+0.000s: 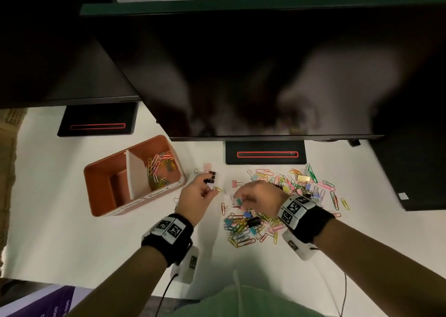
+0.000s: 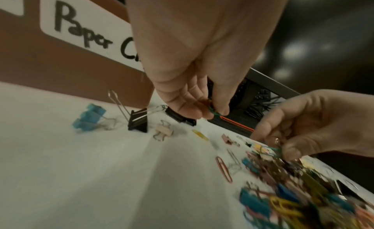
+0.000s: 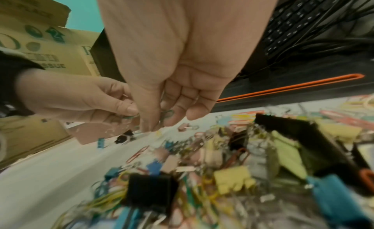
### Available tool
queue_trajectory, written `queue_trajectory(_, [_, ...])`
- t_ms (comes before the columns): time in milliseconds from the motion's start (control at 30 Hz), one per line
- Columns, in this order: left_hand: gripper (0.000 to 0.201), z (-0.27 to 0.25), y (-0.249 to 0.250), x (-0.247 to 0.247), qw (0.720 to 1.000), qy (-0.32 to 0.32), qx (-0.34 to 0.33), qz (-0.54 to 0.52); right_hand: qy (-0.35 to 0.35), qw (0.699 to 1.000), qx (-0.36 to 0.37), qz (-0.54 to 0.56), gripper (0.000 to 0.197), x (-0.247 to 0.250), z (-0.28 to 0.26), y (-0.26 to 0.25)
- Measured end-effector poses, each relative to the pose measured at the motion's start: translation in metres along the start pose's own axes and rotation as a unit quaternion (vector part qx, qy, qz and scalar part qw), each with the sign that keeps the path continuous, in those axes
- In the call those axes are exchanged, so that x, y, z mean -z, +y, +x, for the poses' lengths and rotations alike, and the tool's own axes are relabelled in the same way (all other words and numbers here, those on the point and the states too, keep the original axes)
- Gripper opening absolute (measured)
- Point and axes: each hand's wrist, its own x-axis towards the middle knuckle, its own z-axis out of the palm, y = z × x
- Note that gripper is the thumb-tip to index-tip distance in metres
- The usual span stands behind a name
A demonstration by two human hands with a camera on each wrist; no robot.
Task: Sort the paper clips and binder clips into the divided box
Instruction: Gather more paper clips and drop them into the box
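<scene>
The orange divided box (image 1: 96, 184) stands at the left; its right compartment, labelled "Paper Clips", holds several coloured paper clips (image 1: 160, 169), and the left compartment shows none. Just right of the box, my left hand (image 1: 207, 191) pinches a green paper clip (image 2: 212, 111) between thumb and fingers. My right hand (image 1: 241, 199) is beside it at the pile's left edge and pinches another green paper clip (image 3: 167, 114). A mixed pile of paper clips and binder clips (image 1: 277, 203) spreads under and right of the right hand. Black binder clips (image 1: 210, 178) lie by the left fingers.
Two dark monitors overhang the white table; their stands (image 1: 265, 153) (image 1: 96, 121) sit behind the box and pile. A pink binder clip (image 1: 236, 184) and a yellow paper clip (image 1: 217, 189) lie between the hands. A keyboard (image 3: 299, 19) lies behind the right stand, and cardboard boxes (image 3: 50, 53) stand far left.
</scene>
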Motion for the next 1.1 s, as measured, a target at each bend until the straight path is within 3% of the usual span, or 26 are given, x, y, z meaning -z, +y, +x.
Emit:
queue_trajectory(133, [0.022,-0.020,-0.007,-0.013,0.999,-0.030,0.022,0.035,-0.058,0.997,0.006,-0.043,0.034,-0.015,-0.002,-0.003])
queue_trajectory(400, [0.020,-0.020,-0.014,-0.038,0.994,-0.046,0.066,0.075,0.033,0.993,-0.059,-0.093,0.034,-0.004,-0.011,0.014])
queue_trajectory(533, [0.011,-0.016,-0.010,-0.040,0.992,-0.052,0.039,0.112,0.032,0.996,-0.006,-0.080,0.035,-0.013,-0.005,-0.003])
queue_trajectory(633, [0.003,-0.015,-0.012,-0.038,0.989,-0.049,0.001,0.142,-0.006,0.991,-0.010,-0.133,0.035,-0.028,0.006,-0.008])
queue_trajectory(833, [0.006,-0.015,-0.012,-0.032,0.978,-0.076,-0.054,0.187,0.006,0.990,-0.036,-0.134,0.020,-0.030,0.011,0.000])
queue_trajectory(1100, [0.011,-0.012,-0.013,-0.028,0.966,-0.125,-0.075,0.214,0.022,0.978,0.015,-0.207,0.019,-0.031,0.010,0.003])
